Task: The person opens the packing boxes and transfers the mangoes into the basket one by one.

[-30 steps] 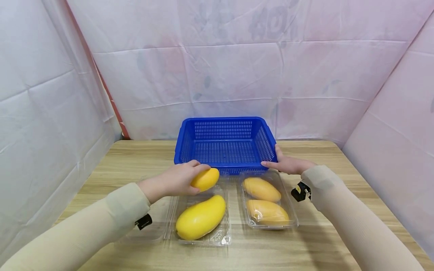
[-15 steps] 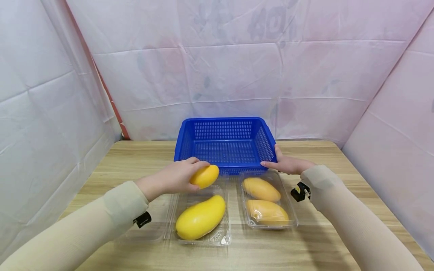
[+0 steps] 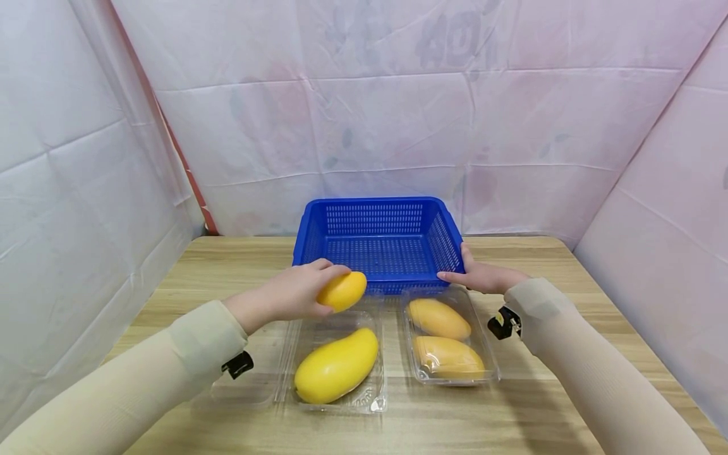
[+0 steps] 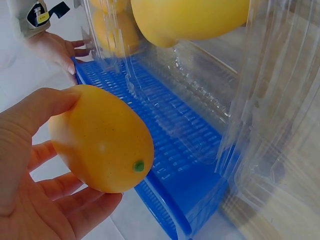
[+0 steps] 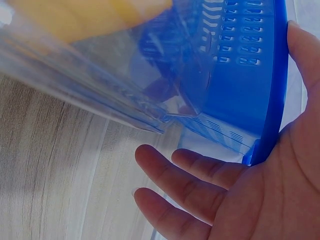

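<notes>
Between thumb and fingers, my left hand (image 3: 287, 292) holds a mango (image 4: 102, 140), its green stem spot showing in the left wrist view. It hangs above the far end of an opened clear plastic clamshell box (image 3: 372, 399), where a larger yellow mango (image 3: 338, 368) lies. The blue plastic basket (image 3: 375, 278) stands just beyond, nothing in it. My right hand (image 3: 488, 275) rests against the basket's near right corner. In the right wrist view its palm meets the blue rim (image 5: 279, 90), and its fingers (image 5: 185, 187) reach out loosely, holding nothing.
To the right, a second clear clamshell box (image 3: 491, 363) contains two mangoes (image 3: 439, 318) under its plastic. The opened box's transparent lid (image 3: 250, 379) lies flat on the left. All stand on a wooden table (image 3: 432, 423) walled by pale cloth (image 3: 392, 126).
My left hand has lifted the mango slightly, away from the larger mango and nearer to the basket's front rim. The right hand, basket and boxes have stayed in place.
</notes>
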`<state>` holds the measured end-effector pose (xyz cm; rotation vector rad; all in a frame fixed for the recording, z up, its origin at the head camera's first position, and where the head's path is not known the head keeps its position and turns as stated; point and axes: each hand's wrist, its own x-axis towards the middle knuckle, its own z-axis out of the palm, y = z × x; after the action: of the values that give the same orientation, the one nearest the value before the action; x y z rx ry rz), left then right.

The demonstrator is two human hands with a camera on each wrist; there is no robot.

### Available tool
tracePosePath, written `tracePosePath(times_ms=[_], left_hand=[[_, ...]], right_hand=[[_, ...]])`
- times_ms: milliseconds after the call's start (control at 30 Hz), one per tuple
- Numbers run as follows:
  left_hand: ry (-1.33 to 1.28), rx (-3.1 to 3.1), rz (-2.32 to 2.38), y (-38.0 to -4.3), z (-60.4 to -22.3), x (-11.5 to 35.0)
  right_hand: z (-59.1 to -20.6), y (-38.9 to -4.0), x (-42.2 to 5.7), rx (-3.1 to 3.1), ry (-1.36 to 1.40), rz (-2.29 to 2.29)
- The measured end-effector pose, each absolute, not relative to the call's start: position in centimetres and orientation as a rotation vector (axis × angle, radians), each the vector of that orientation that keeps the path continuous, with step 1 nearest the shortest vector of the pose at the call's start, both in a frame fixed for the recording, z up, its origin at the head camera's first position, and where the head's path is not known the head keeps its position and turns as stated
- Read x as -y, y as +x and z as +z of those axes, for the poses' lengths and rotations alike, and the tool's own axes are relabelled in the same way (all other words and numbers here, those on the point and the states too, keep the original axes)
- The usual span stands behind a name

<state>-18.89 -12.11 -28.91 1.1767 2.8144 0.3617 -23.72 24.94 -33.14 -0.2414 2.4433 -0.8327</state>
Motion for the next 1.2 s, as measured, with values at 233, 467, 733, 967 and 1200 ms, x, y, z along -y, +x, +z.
tracePosePath(times_ms=[233, 467, 733, 967, 1200], left_hand=[[1.18, -2.822, 0.346, -19.2, -28.6, 12.2], [1.173, -2.831, 0.342, -19.8, -28.4, 12.3], [1.123, -2.829, 0.333, -20.4, -28.1, 12.2], [1.113, -2.828, 0.33, -20.9, -27.8, 12.1], [1.11, -2.832, 0.343, -21.6, -27.8, 12.1]], right_hand=[[-33.1, -23.7, -25.0, -2.443, -0.242, -0.837], [-33.2, -23.7, -25.0, -2.447, -0.232, -0.823], [-33.1, -23.7, -24.9, -2.442, -0.231, -0.823], [-33.1, -23.7, -25.0, -2.443, -0.226, -0.83], [-33.1, -23.6, -24.9, -2.445, -0.224, -0.828]])
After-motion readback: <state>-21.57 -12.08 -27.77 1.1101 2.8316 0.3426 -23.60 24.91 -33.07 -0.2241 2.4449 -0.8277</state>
